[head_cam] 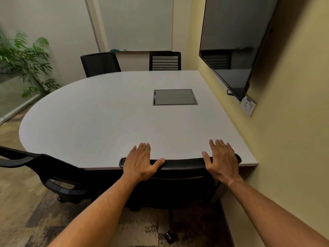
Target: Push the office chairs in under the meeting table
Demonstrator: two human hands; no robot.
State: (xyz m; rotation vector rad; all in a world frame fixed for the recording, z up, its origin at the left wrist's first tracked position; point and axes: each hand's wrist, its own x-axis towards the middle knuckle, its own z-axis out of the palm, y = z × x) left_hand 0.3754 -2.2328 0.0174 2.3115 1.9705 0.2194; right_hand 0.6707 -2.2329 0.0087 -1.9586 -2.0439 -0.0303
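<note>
A second black mesh office chair [58,177] is standing at the left. The left hand [140,162] and right hand [220,161] are resting flat, fingers straight, on the black mesh-backed office chair [181,164], tucked against the pale grey half-oval meeting table [106,113].

The near chair [179,164] shows only its mesh top rail at lower centre; its seat sits in shadow under the table [99,118]. The left-hand chair [58,172] is cut off by the left edge. Both far chairs [100,64] at upper centre show backrests only, their lower parts behind the tabletop. Small items on the whiteboard ledge [131,50] are too small to tell. The wall screen [231,41] runs off the top edge.
</note>
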